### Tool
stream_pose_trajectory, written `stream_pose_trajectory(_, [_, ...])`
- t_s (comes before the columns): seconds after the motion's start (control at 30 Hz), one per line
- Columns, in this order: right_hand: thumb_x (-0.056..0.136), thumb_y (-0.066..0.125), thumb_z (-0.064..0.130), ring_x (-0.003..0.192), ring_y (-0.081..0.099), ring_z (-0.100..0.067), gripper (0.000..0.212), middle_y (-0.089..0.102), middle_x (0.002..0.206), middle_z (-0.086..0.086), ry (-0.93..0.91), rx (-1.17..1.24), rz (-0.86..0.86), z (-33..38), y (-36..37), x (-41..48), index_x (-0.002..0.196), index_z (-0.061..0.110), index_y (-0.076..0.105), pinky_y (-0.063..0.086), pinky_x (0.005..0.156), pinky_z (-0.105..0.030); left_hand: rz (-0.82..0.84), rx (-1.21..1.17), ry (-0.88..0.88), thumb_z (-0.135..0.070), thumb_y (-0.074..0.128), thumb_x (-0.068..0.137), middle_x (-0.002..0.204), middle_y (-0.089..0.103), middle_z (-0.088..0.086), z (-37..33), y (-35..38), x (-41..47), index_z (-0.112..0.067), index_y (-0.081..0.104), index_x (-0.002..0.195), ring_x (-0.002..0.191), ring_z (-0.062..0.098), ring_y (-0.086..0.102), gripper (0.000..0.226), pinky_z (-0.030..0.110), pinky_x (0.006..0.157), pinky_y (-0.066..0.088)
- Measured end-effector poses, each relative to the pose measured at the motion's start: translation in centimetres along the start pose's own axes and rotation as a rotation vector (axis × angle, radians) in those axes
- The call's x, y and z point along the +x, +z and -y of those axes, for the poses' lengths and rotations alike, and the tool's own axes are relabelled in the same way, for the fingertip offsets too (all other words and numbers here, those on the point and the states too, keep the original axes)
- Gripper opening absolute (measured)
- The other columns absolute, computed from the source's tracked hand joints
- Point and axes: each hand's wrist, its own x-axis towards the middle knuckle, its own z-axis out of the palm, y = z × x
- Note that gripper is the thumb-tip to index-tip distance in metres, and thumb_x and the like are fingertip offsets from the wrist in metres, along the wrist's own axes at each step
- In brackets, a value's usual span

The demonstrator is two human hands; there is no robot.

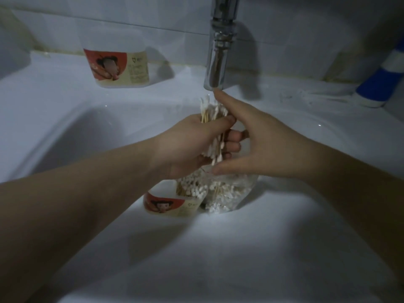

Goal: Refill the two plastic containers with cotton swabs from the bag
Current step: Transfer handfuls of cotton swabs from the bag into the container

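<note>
My left hand [194, 143] grips a thick bundle of cotton swabs [215, 112] upright above the sink. My right hand [258, 141] is spread open beside the bundle, index finger near its top, thumb below its lower end. Under the hands stands a clear plastic container [172, 203] with a red and cream label, swabs showing inside it. Right beside it lies the clear bag [229, 193], still holding many swabs. A second labelled container [118, 66] stands on the sink ledge at the back left; its contents cannot be made out.
A chrome tap [218, 51] hangs just above the bundle and my right index finger. The white sink basin [87, 132] slopes down to the left. A blue and white bottle [380, 84] stands at the back right, against the tiled wall.
</note>
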Motion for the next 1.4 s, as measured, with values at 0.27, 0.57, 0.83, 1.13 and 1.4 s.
stream_pose_trajectory(0.27, [0.056, 0.089, 0.057, 0.128, 0.049, 0.005, 0.123, 0.043, 0.149, 0.012, -0.044, -0.073, -0.014, 0.8, 0.2, 0.4, 0.160, 0.033, 0.027, 0.042, 0.094, -0.004, 0.052, -0.077, -0.004, -0.014, 0.055, 0.103, 0.095, 0.075, 0.015, 0.3, 0.6, -0.5, 0.000, 0.066, 0.112, 0.081, 0.023, 0.076, 0.019, 0.032, 0.064, 0.062])
stream_pose_trajectory(0.57, [0.054, 0.085, 0.067, 0.140, 0.036, 0.002, 0.135, 0.035, 0.157, 0.011, -0.122, -0.187, 0.021, 0.8, 0.8, 0.5, 0.162, 0.029, 0.015, 0.029, 0.109, -0.007, 0.091, 0.047, 0.010, 0.006, 0.051, 0.098, 0.097, 0.075, 0.021, 0.8, 0.4, -0.7, 0.002, 0.063, 0.112, 0.093, 0.032, 0.076, 0.019, 0.038, 0.071, 0.063])
stream_pose_trajectory(0.83, [0.062, 0.074, 0.073, 0.120, 0.050, 0.003, 0.106, 0.053, 0.132, 0.013, -0.157, -0.176, -0.099, 1.2, 0.5, 0.6, 0.154, 0.031, 0.041, 0.037, 0.101, -0.011, 0.025, 0.060, 0.033, 0.001, 0.052, 0.101, 0.096, 0.076, 0.019, 0.7, 0.5, -0.5, 0.004, 0.065, 0.111, 0.098, 0.033, 0.075, 0.017, 0.038, 0.077, 0.064])
stream_pose_trajectory(1.13, [0.070, 0.088, 0.047, 0.121, 0.054, -0.011, 0.110, 0.054, 0.131, 0.005, -0.147, -0.313, -0.089, 0.6, 0.7, 0.7, 0.160, 0.021, 0.030, 0.044, 0.102, -0.024, 0.031, 0.035, 0.016, -0.014, 0.044, 0.108, 0.097, 0.077, 0.016, 0.4, 0.5, -0.6, -0.002, 0.062, 0.111, 0.090, 0.025, 0.077, 0.022, 0.034, 0.072, 0.063])
stream_pose_trajectory(1.4, [0.077, 0.074, 0.063, 0.123, 0.053, 0.003, 0.090, 0.053, 0.139, 0.014, -0.019, -0.156, -0.121, 1.0, -0.5, 0.2, 0.153, 0.037, 0.035, 0.047, 0.096, -0.018, -0.252, 0.082, 0.033, -0.022, 0.060, 0.101, 0.057, 0.051, -0.005, 0.2, -0.2, 0.4, -0.016, 0.059, 0.085, 0.048, 0.009, 0.049, 0.017, 0.023, 0.051, 0.044])
